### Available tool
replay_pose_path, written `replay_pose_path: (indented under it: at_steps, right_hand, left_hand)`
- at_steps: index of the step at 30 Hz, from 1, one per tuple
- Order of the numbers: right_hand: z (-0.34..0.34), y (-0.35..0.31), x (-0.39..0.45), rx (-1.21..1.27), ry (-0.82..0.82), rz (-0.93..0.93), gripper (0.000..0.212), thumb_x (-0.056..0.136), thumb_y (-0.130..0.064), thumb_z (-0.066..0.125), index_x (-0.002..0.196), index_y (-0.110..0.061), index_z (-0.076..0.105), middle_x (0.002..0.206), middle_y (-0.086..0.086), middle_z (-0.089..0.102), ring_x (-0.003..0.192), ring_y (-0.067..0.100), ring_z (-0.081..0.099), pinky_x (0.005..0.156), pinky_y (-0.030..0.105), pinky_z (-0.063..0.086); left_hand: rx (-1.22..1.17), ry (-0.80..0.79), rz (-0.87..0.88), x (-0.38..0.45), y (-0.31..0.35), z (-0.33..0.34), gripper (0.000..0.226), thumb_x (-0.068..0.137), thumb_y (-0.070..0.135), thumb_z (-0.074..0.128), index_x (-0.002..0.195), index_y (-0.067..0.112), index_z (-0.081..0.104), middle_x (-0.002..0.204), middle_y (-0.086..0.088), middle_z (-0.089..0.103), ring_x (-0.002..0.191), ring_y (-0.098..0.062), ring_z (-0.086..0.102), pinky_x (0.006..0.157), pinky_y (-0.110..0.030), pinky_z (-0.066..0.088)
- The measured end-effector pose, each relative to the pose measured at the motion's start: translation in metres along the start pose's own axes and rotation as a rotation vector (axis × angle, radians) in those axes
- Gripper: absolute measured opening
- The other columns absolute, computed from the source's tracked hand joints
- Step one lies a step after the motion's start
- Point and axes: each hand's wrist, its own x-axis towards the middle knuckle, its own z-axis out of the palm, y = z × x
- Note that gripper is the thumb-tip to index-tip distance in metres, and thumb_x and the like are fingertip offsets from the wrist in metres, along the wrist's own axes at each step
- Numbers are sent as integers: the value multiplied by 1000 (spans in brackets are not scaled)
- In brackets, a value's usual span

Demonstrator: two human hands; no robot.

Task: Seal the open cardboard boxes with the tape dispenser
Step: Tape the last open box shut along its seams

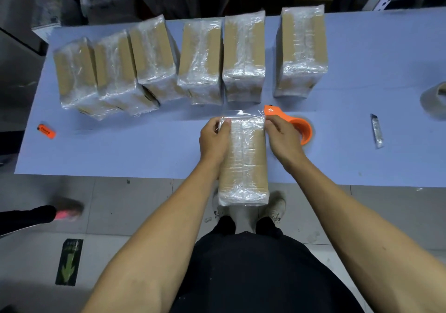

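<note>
Box point(243, 163) stands on end at near edge of bench point(144, 148), centre, overhanging the edge toward the person; mostly wrapped in clear tape, brown card showing mid-face.

L hand point(213, 139) grips box's top L corner, fingers curled over the top, thumb on near face. R hand point(281, 139) holds orange tape dispenser point(294, 124) at box's top R corner, fingers wrapped round its handle; clear tape strip point(248, 114) runs from dispenser's blade end across box top to L hand. Roll side of dispenser sits low, by bench surface – touching or not, can't tell.

Behind, six taped boxes point(200, 59) in a ragged row across far half of bench: three at L leaning and overlapping, two in middle side by side, one further R standing apart.

Other bits: orange lighter point(46, 131) at L, near the front edge; small knife point(377, 130) at R, well apart from dispenser; tape roll point(434, 100) cut off by R frame edge.

Floor: grey tiles, green arrow sticker point(69, 262) lower L. Another person's foot point(68, 211) at L, blurred. Wearer's shoes point(276, 207) under bench edge.
</note>
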Motion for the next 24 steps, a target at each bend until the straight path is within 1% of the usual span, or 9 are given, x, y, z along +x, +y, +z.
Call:
replay_pose_path:
  at_steps: [2,5,10,14,16,17,19,21,24]
  right_hand:
    - [6,-20,-8,194,10,127,16,95,-34,55,84,-23,60,75,-13,61,66,4,52,68,29,41]
    - [7,-40,-11,96,190,54,30,91,-46,59,84,-17,57,84,-2,64,78,16,58,69,33,43]
    - [0,-80,-21,162,402,-141,33,93,-29,65,67,-19,46,75,-1,50,67,1,46,62,16,34]
    - [4,-78,-29,216,404,-84,31,91,-20,62,65,-12,48,70,0,51,64,5,45,64,26,36]
    - [11,-84,-31,237,381,-35,16,89,-17,61,74,-13,55,74,-1,59,70,8,52,68,26,42]
    - [13,-89,-32,268,359,8,4,88,-15,60,84,-15,59,79,-3,62,74,9,56,69,22,43]
    - [18,-98,-31,335,327,84,23,87,-13,57,109,-15,57,93,-3,63,84,12,59,72,17,42]
    - [22,-101,-27,329,287,95,40,82,-18,58,121,-14,51,106,2,60,100,20,59,85,25,45]
    - [26,-103,-25,181,183,69,52,75,-24,66,124,-15,51,119,6,53,113,25,52,99,37,43]
  left_hand:
    - [-12,20,30,-5,4,-1,17,96,35,61,81,26,64,80,8,64,74,-10,56,76,-35,53]
    - [7,69,174,-16,18,-4,26,97,38,61,78,21,62,69,11,58,65,-5,50,63,-21,43]
    - [-129,261,333,-27,48,-10,33,96,15,61,65,24,52,63,11,55,60,0,46,58,-14,38]
    - [-165,247,331,-40,40,-15,18,96,13,62,79,16,63,75,13,63,67,9,55,63,-5,39]
    - [-269,286,250,-40,36,-18,9,95,9,60,94,17,64,100,7,69,89,8,62,72,-4,44]
    - [-322,306,203,-40,37,-19,13,95,7,58,102,18,62,111,2,67,102,0,64,76,-3,45]
    - [-394,288,143,-40,44,-19,22,94,4,55,109,19,58,119,-2,64,117,-11,62,81,-3,46]
    - [-394,208,98,-37,50,-17,24,92,4,57,109,22,58,120,-1,66,115,-14,63,80,-9,48]
    - [-358,72,44,-31,44,-19,21,87,10,67,99,28,66,108,1,69,101,-17,67,78,-21,54]
